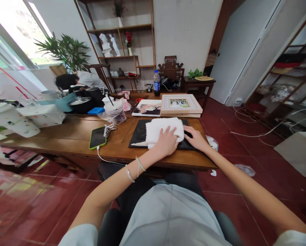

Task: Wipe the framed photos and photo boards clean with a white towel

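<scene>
My left hand lies on a folded white towel, its fingers spread over the cloth. The towel rests on a dark, flat rectangular board near the table's front edge and hides much of it. A pale streak or strip shows along the board's lower left side. At the towel's right edge is my right hand, fingers stretched toward the cloth and thumb held apart over the board. Whether its fingertips press on the towel or only on the board, I cannot tell.
Behind the board are a framed picture, a printed photo and a bottle. Left of it are a charging phone, a bagged cup and a black pot. Another person leans over at the back left.
</scene>
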Demonstrator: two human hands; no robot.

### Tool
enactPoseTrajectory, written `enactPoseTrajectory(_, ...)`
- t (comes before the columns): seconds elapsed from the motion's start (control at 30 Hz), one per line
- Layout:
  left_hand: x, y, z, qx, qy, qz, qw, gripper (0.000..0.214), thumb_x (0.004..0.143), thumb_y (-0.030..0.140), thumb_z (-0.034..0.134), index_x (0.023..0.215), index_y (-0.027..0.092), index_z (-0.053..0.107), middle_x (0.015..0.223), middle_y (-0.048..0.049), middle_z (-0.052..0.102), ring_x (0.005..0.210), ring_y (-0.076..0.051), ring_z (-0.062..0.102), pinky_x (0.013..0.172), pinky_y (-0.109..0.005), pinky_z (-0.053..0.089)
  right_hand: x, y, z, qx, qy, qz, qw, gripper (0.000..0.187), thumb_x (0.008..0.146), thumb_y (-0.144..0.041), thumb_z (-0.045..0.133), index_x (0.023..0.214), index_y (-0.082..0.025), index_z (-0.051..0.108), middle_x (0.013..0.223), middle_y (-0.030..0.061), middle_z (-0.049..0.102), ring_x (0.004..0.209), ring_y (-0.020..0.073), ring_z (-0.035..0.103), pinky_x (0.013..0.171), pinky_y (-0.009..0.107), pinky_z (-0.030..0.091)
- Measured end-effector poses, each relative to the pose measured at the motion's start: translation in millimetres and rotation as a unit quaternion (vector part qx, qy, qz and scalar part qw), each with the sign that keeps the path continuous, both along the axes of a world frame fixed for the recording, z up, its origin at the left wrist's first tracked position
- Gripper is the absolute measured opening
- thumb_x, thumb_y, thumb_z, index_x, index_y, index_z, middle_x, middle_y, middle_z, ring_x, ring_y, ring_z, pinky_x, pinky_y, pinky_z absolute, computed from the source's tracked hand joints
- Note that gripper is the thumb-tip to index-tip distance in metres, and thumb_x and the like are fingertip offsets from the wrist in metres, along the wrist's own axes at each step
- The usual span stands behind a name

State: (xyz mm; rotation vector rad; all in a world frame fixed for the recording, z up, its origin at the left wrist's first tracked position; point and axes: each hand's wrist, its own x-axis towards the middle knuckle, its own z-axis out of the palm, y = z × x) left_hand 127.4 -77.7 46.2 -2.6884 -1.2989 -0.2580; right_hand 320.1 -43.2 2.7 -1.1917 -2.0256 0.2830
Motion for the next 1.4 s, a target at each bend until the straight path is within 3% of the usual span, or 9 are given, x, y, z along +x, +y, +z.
enactPoseTrajectory(0.2,6.9,59.7,-3.1,-0.01,-0.034,0.03,0.999,0.036,0.093,0.032,0.041,0.121,0.017,0.06,0.145,-0.0084,0.043,0.134,-0.031,0.034,0.107,-0.056,0.03,-1.8,-1.2,-0.9,0.019,0.009,0.002,1.0,0.031,0.085,-0.028,0.055,0.112,-0.023,0.068,0.122,0.0082,0.064,0.121,0.0255,0.054,0.108,0.047,0.038)
enactPoseTrajectory(0.37,9.1,68.0,-5.9,0.004,-0.032,0.057,0.998,0.032,0.092,0.03,0.043,0.116,0.019,0.063,0.145,-0.0066,0.044,0.135,-0.03,0.033,0.108,-0.055,0.029,-1.1,-0.2,-2.8,0.023,0.004,0.003,1.0,0.03,0.085,-0.027,0.055,0.113,-0.021,0.067,0.124,0.0086,0.064,0.122,0.0248,0.054,0.108,0.046,0.039)
enactPoseTrajectory(0.5,6.7,44.5,-7.6,0.015,-0.016,0.068,0.997,0.031,0.091,0.028,0.044,0.112,0.019,0.065,0.146,-0.0071,0.042,0.134,-0.032,0.033,0.106,-0.055,0.031,-1.4,-0.3,-2.9,0.022,0.007,0.0,1.0,0.03,0.085,-0.026,0.056,0.112,-0.022,0.068,0.124,0.0083,0.064,0.122,0.0246,0.054,0.108,0.046,0.039)
enactPoseTrajectory(0.63,3.7,-4.4,-4.7,0.023,0.01,0.07,0.997,0.031,0.09,0.025,0.045,0.109,0.017,0.068,0.147,-0.0098,0.039,0.134,-0.035,0.032,0.104,-0.057,0.032,-1.2,0.6,-2.8,0.016,0.008,0.0,1.0,0.031,0.084,-0.026,0.056,0.112,-0.023,0.068,0.124,0.0085,0.063,0.122,0.0256,0.054,0.107,0.048,0.039)
enactPoseTrajectory(0.8,1.0,-72.6,11.0,-0.03,0.064,0.021,0.997,0.029,0.088,0.025,0.048,0.103,0.018,0.071,0.147,-0.0099,0.039,0.133,-0.038,0.033,0.101,-0.057,0.036,2.4,3.3,-4.3,0.009,0.014,0.017,1.0,0.034,0.08,-0.02,0.055,0.112,-0.022,0.068,0.126,0.0087,0.062,0.123,0.0263,0.052,0.107,0.049,0.038)
enactPoseTrajectory(0.9,-0.6,-88.2,20.0,-0.057,0.072,-0.008,0.996,0.028,0.089,0.027,0.048,0.102,0.02,0.072,0.147,-0.0087,0.04,0.132,-0.036,0.036,0.1,-0.053,0.039,4.5,4.7,-5.6,0.007,0.02,0.029,0.999,0.04,0.076,-0.014,0.056,0.113,-0.024,0.067,0.127,0.0065,0.062,0.124,0.0253,0.052,0.108,0.047,0.037)
enactPoseTrajectory(1.0,-1.7,-77.1,24.3,-0.042,0.057,-0.016,0.997,0.028,0.089,0.028,0.048,0.103,0.019,0.071,0.143,-0.009,0.044,0.129,-0.034,0.04,0.099,-0.05,0.041,4.9,5.0,-6.1,0.002,0.018,0.025,1.0,0.04,0.077,-0.015,0.056,0.114,-0.025,0.067,0.127,0.0063,0.061,0.124,0.0251,0.052,0.108,0.047,0.037)
enactPoseTrajectory(1.27,8.5,4.5,33.7,-0.051,0.025,0.023,0.998,0.035,0.092,0.037,0.045,0.104,0.013,0.067,0.111,-0.0148,0.065,0.105,-0.029,0.059,0.085,-0.038,0.049,0.6,1.7,-1.8,0.009,0.002,0.011,1.0,0.034,0.083,-0.024,0.054,0.115,-0.021,0.066,0.127,0.0097,0.061,0.121,0.0269,0.053,0.106,0.048,0.038)
enactPoseTrajectory(1.4,27.2,34.0,37.2,-0.037,0.011,0.039,0.999,0.033,0.093,0.031,0.043,0.109,0.014,0.065,0.11,-0.0147,0.066,0.105,-0.028,0.059,0.085,-0.036,0.048,-1.0,0.1,-0.7,0.018,-0.001,0.012,1.0,0.029,0.084,-0.024,0.054,0.109,-0.022,0.067,0.12,0.0086,0.065,0.115,0.0258,0.057,0.103,0.047,0.041)
